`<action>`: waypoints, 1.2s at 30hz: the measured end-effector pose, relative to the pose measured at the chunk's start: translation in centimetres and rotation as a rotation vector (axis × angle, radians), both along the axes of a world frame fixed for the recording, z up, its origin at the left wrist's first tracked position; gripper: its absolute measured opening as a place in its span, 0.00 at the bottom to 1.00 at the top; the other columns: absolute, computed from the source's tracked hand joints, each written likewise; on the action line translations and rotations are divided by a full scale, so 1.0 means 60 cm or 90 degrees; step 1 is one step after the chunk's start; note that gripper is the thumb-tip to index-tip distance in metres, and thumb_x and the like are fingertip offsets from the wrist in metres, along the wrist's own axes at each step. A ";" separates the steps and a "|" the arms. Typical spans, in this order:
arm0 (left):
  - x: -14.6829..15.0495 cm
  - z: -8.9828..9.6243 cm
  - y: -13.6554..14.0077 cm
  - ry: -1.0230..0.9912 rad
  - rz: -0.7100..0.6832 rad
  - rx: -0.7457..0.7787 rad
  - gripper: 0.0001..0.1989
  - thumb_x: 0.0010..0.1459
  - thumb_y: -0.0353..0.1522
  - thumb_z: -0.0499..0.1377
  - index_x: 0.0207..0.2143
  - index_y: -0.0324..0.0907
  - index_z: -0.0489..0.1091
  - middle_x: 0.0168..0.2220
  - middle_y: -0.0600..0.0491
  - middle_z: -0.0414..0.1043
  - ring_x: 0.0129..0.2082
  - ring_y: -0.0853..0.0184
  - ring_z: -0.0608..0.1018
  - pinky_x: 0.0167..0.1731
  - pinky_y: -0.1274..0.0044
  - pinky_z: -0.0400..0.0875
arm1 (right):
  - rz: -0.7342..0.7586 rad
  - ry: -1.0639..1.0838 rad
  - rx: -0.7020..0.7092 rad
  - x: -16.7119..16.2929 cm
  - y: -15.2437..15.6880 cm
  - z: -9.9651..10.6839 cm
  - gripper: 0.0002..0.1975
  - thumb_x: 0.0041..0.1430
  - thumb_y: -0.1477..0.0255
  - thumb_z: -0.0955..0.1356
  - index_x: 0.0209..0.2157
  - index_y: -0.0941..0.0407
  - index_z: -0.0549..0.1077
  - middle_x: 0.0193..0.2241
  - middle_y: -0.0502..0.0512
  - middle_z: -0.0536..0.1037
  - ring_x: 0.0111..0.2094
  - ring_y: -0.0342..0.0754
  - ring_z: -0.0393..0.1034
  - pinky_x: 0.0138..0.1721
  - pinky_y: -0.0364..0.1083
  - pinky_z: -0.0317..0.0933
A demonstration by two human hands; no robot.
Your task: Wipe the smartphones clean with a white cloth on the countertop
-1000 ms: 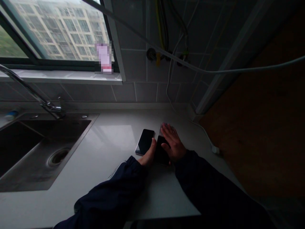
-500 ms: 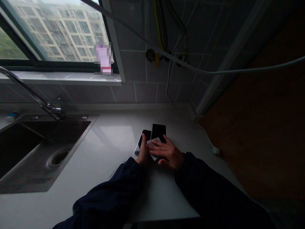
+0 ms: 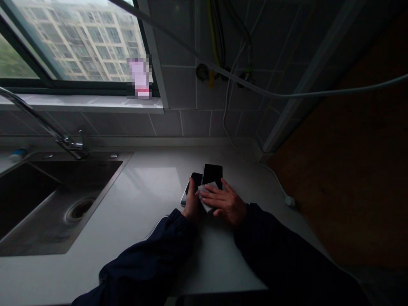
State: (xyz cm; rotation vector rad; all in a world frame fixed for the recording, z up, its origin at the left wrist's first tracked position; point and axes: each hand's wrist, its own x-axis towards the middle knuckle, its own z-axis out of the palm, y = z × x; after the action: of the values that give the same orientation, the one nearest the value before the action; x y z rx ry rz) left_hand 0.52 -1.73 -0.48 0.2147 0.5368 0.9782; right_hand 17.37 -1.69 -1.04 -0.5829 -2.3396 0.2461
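A dark-screened phone (image 3: pixel 213 173) is gripped along its left edge by my left hand (image 3: pixel 192 202), whose thumb points up; its other fingers are hidden beneath or behind. My right hand (image 3: pixel 225 203) presses a crumpled white tissue (image 3: pixel 204 192) onto the lower part of that screen, its fingers lying across the tissue. Partly behind my left thumb, a second dark phone (image 3: pixel 194 180) with a pale, shiny edge lies tilted on the white countertop (image 3: pixel 153 191). It overlaps with the first phone in view.
To the left is a steel sink (image 3: pixel 41 238) with a chrome faucet (image 3: pixel 68 144). A white cable (image 3: pixel 277 182) runs down the wall to a plug (image 3: pixel 289 201) at the counter's right edge. Another cable (image 3: pixel 306 94) hangs across the view. A window (image 3: pixel 79 46) is behind the sink.
The tissue and right hand have shifted slightly on the phone, and more of the tissue shows now. My left hand keeps its hold; the second phone stays put.
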 end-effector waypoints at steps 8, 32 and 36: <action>0.006 0.008 -0.016 0.007 -0.062 0.132 0.36 0.67 0.55 0.44 0.69 0.45 0.58 0.49 0.41 0.78 0.40 0.53 0.83 0.42 0.63 0.78 | -0.228 0.009 -0.027 0.015 0.014 0.012 0.33 0.73 0.52 0.50 0.66 0.57 0.64 0.68 0.63 0.62 0.72 0.58 0.47 0.68 0.69 0.45; 0.010 0.011 -0.012 0.043 -0.021 0.050 0.38 0.68 0.54 0.43 0.66 0.36 0.64 0.49 0.38 0.79 0.49 0.52 0.81 0.53 0.66 0.72 | -0.102 -0.003 -0.044 -0.003 -0.004 0.010 0.22 0.73 0.60 0.58 0.59 0.51 0.73 0.60 0.59 0.74 0.66 0.56 0.63 0.69 0.70 0.32; 0.010 0.013 -0.008 0.035 -0.025 0.006 0.40 0.68 0.54 0.43 0.64 0.32 0.65 0.47 0.37 0.80 0.48 0.52 0.82 0.53 0.65 0.71 | -0.055 -0.012 -0.046 -0.007 -0.007 0.011 0.21 0.74 0.62 0.57 0.58 0.50 0.74 0.58 0.58 0.76 0.65 0.54 0.64 0.70 0.68 0.28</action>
State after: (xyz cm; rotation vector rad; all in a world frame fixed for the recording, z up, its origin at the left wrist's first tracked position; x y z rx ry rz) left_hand 1.09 -2.24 0.33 0.2601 0.5759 0.9396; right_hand 16.98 -2.08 -0.41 -0.7229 -2.3255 0.2873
